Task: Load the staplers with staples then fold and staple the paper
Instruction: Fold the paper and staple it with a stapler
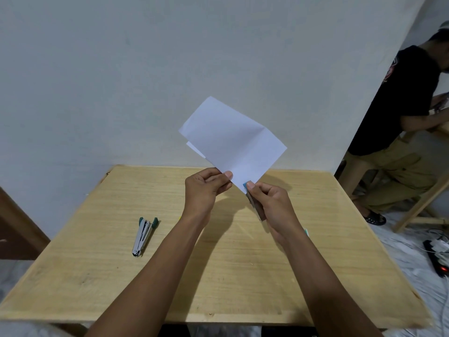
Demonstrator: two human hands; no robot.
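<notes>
At mid-frame the left hand (206,188) pinches the lower edge of a folded white paper (233,142), held tilted above the wooden table (218,276). The right hand (272,205) grips a blue-tipped stapler (254,204), its tip at the paper's bottom corner. A green-tipped stapler (143,235) lies opened on the table, left of centre. At the right edge sits a person in a black shirt (393,105)

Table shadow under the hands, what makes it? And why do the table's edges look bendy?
Head view: the dark patch is shadow on the table from the folded paper, the left hand and the right hand gripping a stapler, all held above it, so light likely comes from overhead; head view: the wide-angle lens bows the table's edges and slants the wall corner at right.
</notes>
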